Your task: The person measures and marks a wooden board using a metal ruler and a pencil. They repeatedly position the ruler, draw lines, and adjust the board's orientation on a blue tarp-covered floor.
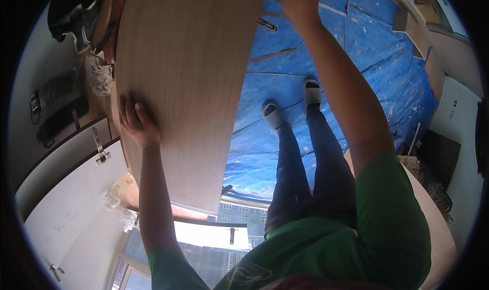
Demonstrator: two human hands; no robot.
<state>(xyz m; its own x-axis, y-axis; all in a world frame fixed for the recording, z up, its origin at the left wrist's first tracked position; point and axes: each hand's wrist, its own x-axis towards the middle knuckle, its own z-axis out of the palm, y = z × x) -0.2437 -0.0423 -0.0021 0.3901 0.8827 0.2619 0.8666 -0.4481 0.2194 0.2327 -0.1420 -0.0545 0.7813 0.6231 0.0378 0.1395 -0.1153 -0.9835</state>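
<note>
**Tall wood-grain panel steadied at two points**

A long wood-grain panel (186,81) is seen filling the upper middle of the view, running from twelve o'clock down to about six, where its lower edge ends above a window. The left hand (136,123) is pressed flat against the panel's left edge at nine o'clock, fingers spread and together with the surface, nothing clamped inside it. The right hand (296,0) is raised to the panel's far corner near one o'clock; it is closed about something small there, but what it grips cannot be told.

Blue tarpaulin (326,66) is spread over the floor at two o'clock, and two feet in grey slippers (293,104) are planted on it. A white door (76,188) with a metal handle lies at eight o'clock.

The panel is judged stiff and fairly heavy, with a smooth laminate face likely to slide under a flat palm. Its thin edges are best gripped, one hand low on a long side and one high, since a sheet this long will be prone to swinging. Corners are expected to chip if knocked.
</note>
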